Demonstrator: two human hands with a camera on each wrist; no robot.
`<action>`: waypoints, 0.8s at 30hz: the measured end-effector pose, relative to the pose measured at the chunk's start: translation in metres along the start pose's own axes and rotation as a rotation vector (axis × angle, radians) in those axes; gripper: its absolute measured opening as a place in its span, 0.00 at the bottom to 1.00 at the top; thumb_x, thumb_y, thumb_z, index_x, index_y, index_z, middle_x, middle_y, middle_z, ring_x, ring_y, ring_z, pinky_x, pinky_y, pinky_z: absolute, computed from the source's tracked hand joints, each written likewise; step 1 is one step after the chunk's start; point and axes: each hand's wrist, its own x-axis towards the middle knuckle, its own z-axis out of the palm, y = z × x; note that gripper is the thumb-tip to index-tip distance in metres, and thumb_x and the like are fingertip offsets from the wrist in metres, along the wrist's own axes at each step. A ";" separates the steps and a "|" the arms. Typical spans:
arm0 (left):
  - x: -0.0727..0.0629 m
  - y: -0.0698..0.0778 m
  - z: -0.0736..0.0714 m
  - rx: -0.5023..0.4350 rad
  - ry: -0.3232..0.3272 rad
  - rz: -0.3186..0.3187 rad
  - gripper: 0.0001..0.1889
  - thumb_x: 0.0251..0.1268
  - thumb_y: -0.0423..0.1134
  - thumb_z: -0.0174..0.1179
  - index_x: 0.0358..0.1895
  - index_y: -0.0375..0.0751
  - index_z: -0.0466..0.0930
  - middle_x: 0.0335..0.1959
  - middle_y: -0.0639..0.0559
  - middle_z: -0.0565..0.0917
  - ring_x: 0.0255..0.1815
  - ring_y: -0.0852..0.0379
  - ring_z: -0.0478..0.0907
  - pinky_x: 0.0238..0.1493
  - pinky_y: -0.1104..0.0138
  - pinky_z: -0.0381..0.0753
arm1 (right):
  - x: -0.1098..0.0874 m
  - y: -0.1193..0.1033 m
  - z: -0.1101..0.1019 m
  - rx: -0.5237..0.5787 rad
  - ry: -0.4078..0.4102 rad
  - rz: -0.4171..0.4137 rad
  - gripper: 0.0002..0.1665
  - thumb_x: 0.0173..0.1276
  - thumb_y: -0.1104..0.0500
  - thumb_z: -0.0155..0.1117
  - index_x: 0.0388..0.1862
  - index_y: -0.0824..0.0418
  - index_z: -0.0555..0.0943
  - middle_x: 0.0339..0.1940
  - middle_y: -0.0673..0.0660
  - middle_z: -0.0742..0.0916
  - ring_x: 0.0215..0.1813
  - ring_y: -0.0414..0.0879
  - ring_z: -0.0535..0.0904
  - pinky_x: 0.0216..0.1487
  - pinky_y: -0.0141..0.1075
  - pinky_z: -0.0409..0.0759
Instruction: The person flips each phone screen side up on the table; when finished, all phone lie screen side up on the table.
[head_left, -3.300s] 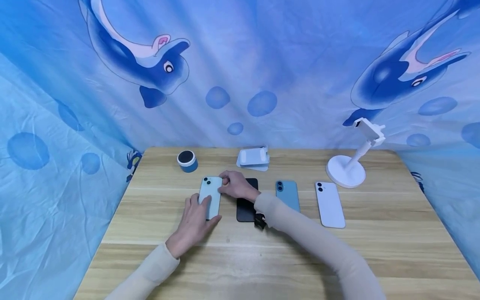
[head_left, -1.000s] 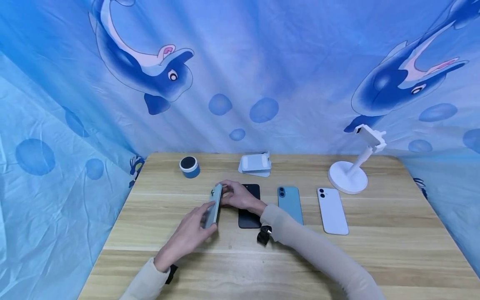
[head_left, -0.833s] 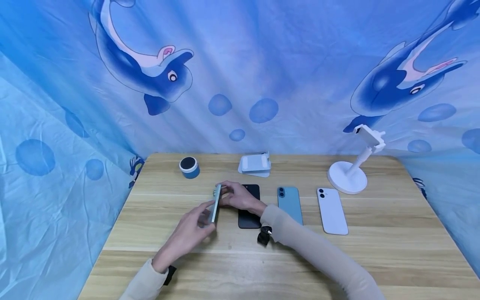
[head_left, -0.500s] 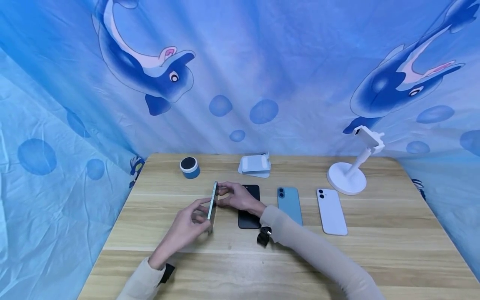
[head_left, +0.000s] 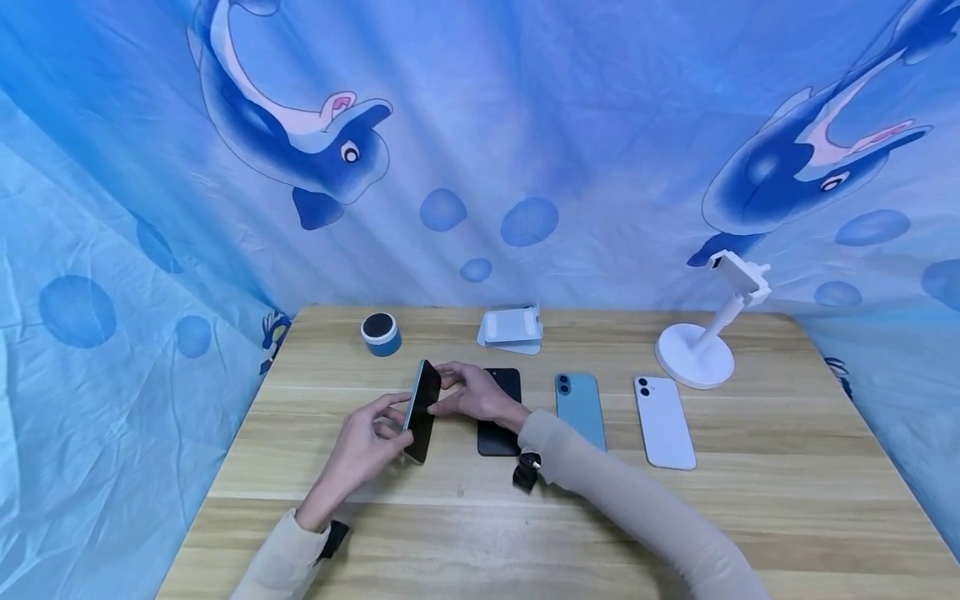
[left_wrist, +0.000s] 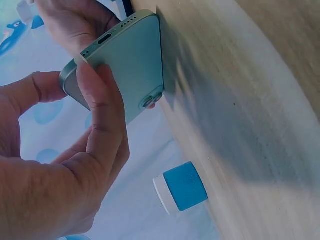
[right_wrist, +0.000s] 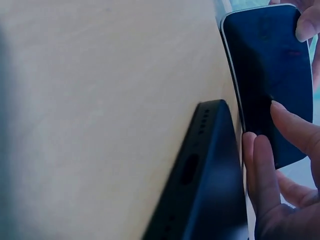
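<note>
A pale green smartphone (head_left: 424, 417) stands tilted on its long edge on the table, its black screen turned to the right in the head view. My left hand (head_left: 358, 446) pinches its near end, thumb on one edge and fingers on the pale back (left_wrist: 131, 70), where the twin cameras show in the left wrist view. At the far end my right hand (head_left: 474, 395) holds it too, thumb on the dark screen (right_wrist: 260, 65) and fingertips round the lower edge. Below my right wrist a black smartphone (head_left: 497, 438) lies flat, partly covered in the head view.
To the right lie a blue phone (head_left: 581, 410) and a white phone (head_left: 666, 425), both back up. A white phone stand (head_left: 693, 358) rises at the back right. A folded white stand (head_left: 510, 327) and a round blue-and-white container (head_left: 382, 335) sit along the back, before a blue curtain (head_left: 480, 150).
The pale green phone lay flat, back up; my hands have raised its right side and turned it past upright, so its black screen now shows. The other phones stay put.
</note>
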 end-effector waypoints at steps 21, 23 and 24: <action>0.009 -0.012 -0.006 0.134 0.001 -0.062 0.29 0.60 0.28 0.70 0.67 0.28 0.76 0.42 0.40 0.84 0.30 0.59 0.83 0.32 0.71 0.80 | 0.003 -0.006 0.010 -0.225 0.140 0.065 0.45 0.52 0.48 0.87 0.70 0.50 0.80 0.57 0.55 0.87 0.62 0.51 0.79 0.68 0.48 0.76; 0.010 -0.013 -0.006 0.165 -0.005 -0.067 0.30 0.60 0.29 0.70 0.68 0.28 0.76 0.42 0.40 0.84 0.31 0.59 0.83 0.34 0.70 0.80 | 0.003 -0.007 0.009 -0.229 0.141 0.064 0.45 0.53 0.49 0.86 0.70 0.50 0.79 0.56 0.55 0.86 0.61 0.51 0.79 0.68 0.48 0.76; 0.011 -0.013 -0.006 0.183 -0.008 -0.067 0.31 0.60 0.30 0.71 0.68 0.29 0.76 0.42 0.41 0.84 0.32 0.59 0.84 0.34 0.69 0.80 | 0.004 -0.007 0.008 -0.232 0.142 0.062 0.45 0.53 0.49 0.86 0.71 0.50 0.79 0.56 0.54 0.86 0.60 0.51 0.79 0.67 0.48 0.76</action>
